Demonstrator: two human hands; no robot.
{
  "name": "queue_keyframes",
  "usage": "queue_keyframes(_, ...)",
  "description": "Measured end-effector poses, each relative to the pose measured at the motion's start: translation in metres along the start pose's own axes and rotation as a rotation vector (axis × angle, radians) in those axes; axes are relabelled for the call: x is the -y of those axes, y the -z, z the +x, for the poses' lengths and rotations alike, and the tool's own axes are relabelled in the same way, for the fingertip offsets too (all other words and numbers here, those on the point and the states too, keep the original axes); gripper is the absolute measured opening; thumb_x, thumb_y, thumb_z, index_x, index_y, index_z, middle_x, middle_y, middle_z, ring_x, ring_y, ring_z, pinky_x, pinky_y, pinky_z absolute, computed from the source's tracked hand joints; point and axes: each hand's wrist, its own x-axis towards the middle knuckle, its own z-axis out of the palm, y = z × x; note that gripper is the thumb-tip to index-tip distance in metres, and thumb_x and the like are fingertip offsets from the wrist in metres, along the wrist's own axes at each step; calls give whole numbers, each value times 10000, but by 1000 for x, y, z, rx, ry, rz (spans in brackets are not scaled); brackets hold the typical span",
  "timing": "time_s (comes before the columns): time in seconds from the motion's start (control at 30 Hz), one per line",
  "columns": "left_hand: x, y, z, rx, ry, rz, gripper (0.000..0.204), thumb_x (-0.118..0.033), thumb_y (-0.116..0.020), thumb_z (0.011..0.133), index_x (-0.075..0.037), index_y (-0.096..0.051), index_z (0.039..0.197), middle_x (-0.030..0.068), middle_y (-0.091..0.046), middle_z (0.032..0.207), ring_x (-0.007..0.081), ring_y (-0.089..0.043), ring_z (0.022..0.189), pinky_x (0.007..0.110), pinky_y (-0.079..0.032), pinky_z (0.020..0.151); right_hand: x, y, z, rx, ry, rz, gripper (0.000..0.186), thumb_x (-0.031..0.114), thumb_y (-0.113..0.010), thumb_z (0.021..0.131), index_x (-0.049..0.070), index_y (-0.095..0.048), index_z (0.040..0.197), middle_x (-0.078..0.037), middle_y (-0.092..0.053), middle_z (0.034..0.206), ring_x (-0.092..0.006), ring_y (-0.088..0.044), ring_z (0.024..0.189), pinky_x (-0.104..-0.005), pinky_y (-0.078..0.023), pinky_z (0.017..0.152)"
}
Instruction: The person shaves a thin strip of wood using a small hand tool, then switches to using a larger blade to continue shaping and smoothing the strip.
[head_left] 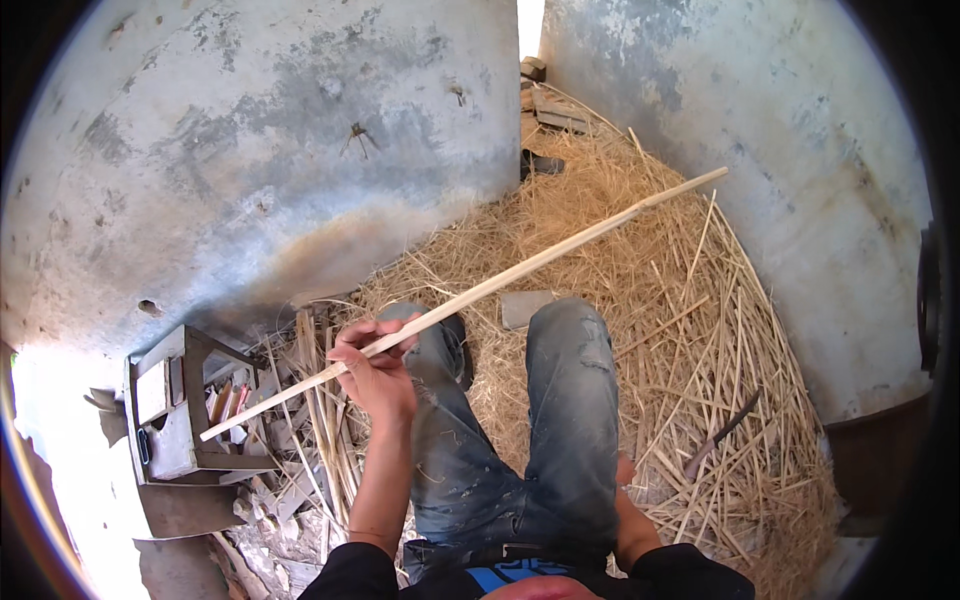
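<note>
A long, pale bamboo strip [530,265] slants from the lower left up to the upper right, with a joint near its far end. My left hand [370,370] is closed around it in front of my left knee, thumb and fingers wrapped about its lower part. Beside my right thigh, only a small piece of my right hand [625,470] shows. The leg hides its fingers, so whether it holds anything cannot be seen. To the right of that hand a curved blade with a handle [722,434] lies on a heap of thin strips [740,350].
Shavings [590,180] cover the floor ahead. A grey block [527,308] lies between my knees. At left stands a worn wooden stool-like box [180,410] with small things in it, rubble [290,490] beside it. Stained walls [300,130] rise left and right.
</note>
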Motion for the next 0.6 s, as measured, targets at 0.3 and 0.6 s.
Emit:
queue_keyframes(0.3, 8, 17, 1, -71, 32, 40, 617, -634, -491, 1031, -38, -591, 1156, 143, -718, 1019, 331, -747, 1005, 410, -672, 840, -5, 34, -2, -613, -239, -20, 351, 70, -608, 857, 56, -687, 1198, -205, -649, 1254, -405, -529, 1260, -542, -381, 1069)
queue_keyframes(0.6, 27, 13, 7, -79, -9, 154, 662, -644, -454, 1043, -5, -580, 1158, 169, -707, 1019, 340, -746, 995, 416, -669, 830, 51, 22, 14, -149, 266, 89, 511, 111, -600, 923, 72, -558, 1431, -249, -494, 1479, -425, -502, 1328, -585, -404, 1084)
